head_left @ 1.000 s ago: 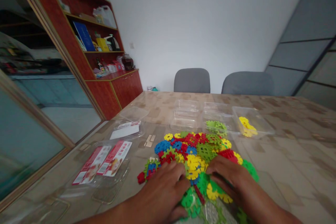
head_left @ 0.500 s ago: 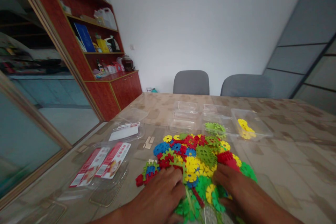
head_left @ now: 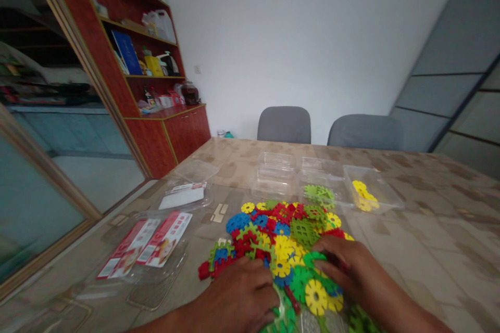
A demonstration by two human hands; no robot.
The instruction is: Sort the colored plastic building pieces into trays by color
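Observation:
A heap of plastic interlocking building pieces (head_left: 285, 244), red, yellow, blue and green, lies between my hands on the table. My left hand (head_left: 246, 294) rests on the heap's near left part with its fingers curled down; whatever is under the fingertips is hidden. My right hand (head_left: 347, 265) is at the heap's right side, with a green notched disc (head_left: 314, 258) between its thumb and fingers. A yellow notched disc (head_left: 316, 296) lies just below that hand. Part of a clear plastic surface shows at the bottom edge between my hands.
Beyond the heap stand a clear container (head_left: 273, 182), another holding green square pieces (head_left: 318, 195), and a third with yellow discs (head_left: 365, 197). To the left lie clear packs with red and white labels (head_left: 164, 239) and a white card (head_left: 183, 196). Two grey chairs (head_left: 284, 125) stand behind the table.
My right hand has moved up and slightly left and now pinches a green disc. Green and yellow pieces beneath it have shifted. My left hand has moved slightly down, its fingers still curled.

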